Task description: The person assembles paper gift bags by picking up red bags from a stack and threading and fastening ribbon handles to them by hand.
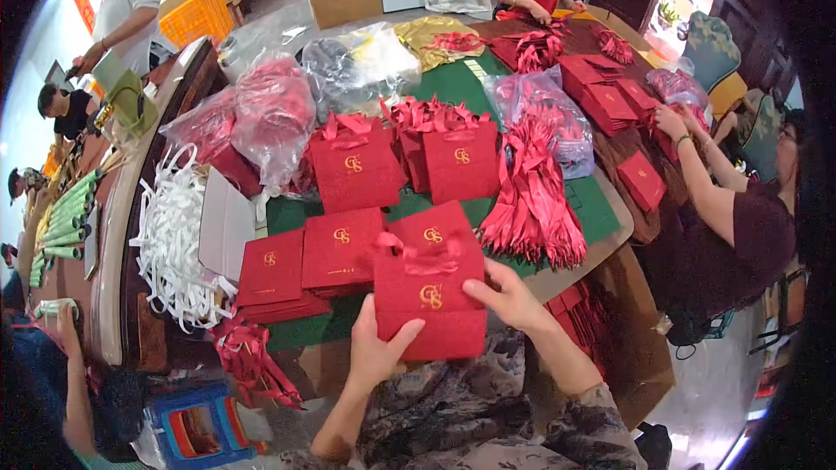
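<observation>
Low in front of me I hold a red paper gift bag with a gold emblem and a red ribbon handle along its top. My left hand grips its lower left side, thumb across the front. On its right edge, my right hand is closed with the thumb on the face. Another red panel with the same emblem shows just behind; whether it is also held I cannot tell. To the left lie two stacks of flat red bags. Finished-looking bags with ribbon handles stand farther back.
Red ribbon bundles lie right of the standing bags. White ribbons spill beside an open box at left. Plastic-wrapped red goods sit behind. A co-worker handles red bags at right; other people work at far tables.
</observation>
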### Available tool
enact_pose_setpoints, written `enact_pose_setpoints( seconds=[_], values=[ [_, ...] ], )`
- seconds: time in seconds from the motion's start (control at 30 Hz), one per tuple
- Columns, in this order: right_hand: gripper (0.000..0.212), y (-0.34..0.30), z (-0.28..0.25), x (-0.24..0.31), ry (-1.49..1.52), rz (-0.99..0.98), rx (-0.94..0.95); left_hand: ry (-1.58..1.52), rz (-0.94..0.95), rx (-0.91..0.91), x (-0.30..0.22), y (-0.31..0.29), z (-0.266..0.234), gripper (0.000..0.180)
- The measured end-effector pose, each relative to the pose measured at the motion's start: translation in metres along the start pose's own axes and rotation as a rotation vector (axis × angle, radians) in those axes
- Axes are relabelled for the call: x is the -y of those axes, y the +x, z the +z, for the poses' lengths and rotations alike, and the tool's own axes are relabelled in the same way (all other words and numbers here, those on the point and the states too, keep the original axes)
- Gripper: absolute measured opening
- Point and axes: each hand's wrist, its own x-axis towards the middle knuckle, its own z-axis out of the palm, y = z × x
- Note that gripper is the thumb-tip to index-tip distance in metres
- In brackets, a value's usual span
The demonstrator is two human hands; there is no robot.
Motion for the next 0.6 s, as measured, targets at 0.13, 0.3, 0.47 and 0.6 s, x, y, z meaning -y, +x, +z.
enact_pose_setpoints(
  seconds=[0.13, 0.3, 0.47, 0.6],
  values=[
    [0.037, 0.047, -0.017, 0.011, 0.051, -0.135, -0.209, -0.047, 0.126, -0.138, 0.01, 0.027, 0.022, 0.052],
    [0.026, 0.134, -0.098, 0.003, -0.146, -0.416, -0.521, 0.149, 0.179, -0.124, 0.03, 0.012, 0.031, 0.053],
    [0.028, 0.197, -0.118, -0.002, -0.168, -0.612, -0.509, 0.142, 0.068, -0.092, 0.062, -0.007, 0.029, 0.05],
    [0.025, 0.212, -0.126, -0.023, -0.378, -0.525, -0.411, 0.155, 0.044, -0.118, 0.075, -0.011, 0.024, 0.049]
  ],
)
